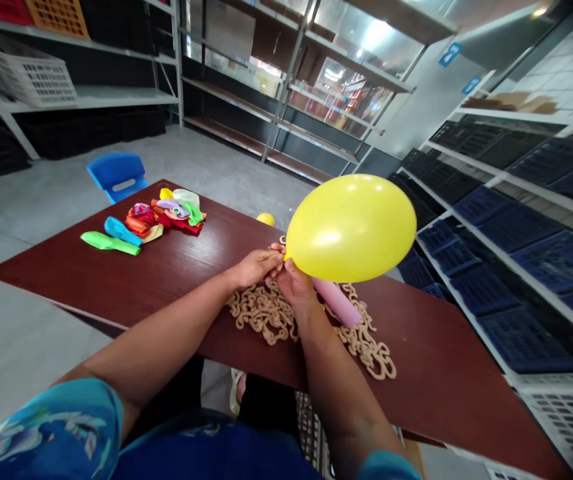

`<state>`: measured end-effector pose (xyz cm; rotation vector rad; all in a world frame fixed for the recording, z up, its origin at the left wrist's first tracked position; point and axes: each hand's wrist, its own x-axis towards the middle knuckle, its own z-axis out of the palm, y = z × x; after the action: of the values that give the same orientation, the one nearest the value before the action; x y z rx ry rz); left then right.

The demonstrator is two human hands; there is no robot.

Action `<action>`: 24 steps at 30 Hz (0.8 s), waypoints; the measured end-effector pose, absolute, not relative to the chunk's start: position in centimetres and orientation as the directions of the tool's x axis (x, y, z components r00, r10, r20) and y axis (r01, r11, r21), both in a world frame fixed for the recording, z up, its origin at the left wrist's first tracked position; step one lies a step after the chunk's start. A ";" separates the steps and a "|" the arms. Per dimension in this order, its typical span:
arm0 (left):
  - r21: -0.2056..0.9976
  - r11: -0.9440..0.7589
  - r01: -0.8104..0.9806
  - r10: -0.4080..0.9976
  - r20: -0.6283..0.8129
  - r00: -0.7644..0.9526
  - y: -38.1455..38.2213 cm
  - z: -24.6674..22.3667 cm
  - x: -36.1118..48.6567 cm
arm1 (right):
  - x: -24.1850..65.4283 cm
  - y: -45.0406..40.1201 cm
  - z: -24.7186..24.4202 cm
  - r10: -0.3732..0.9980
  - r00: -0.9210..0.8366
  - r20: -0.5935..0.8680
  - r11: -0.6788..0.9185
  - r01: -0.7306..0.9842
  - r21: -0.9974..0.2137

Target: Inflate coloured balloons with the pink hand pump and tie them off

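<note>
An inflated yellow balloon (354, 228) points its neck toward my two hands above the table. My left hand (261, 265) pinches the balloon's neck from the left. On the right side of the neck, my right hand (294, 279) has its thumb and fingers pressed together around it. Beneath my hands lies a heap of tan curled strands (266, 313), which continues to the right in a second heap (374, 353). A pink cylinder (339, 303) rests on the strands, its far end hidden behind the balloon and my right hand.
Several uninflated balloons (154, 220) lie on the dark red table (181, 283) at the left. Behind it is a blue chair (117, 175). Another yellow balloon (265, 219) shows past the far edge. Shelves with dark crates (524, 337) stand at the right.
</note>
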<state>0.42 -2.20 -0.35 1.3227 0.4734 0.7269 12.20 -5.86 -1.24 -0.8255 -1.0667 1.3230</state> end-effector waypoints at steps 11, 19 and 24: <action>0.414 0.540 -0.733 0.799 0.022 0.601 1.7 -0.8 -1.5 | 11.6 -6.3 -1.8 0.890 -0.219 0.400 0.444 0.618 -0.649; 0.388 0.506 -0.770 0.848 -0.058 0.528 2.5 -1.6 -1.7 | 11.5 -6.5 -1.6 0.876 -0.297 0.380 0.468 0.714 -0.520; 0.407 0.510 -0.758 0.841 -0.048 0.540 2.4 -1.5 -1.5 | 12.0 -6.3 -1.1 0.913 0.213 0.349 0.274 0.314 -0.909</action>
<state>-1.54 2.38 -1.47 0.3594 0.2528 0.9745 11.98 -6.30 -1.15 -1.2724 -1.3377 0.6283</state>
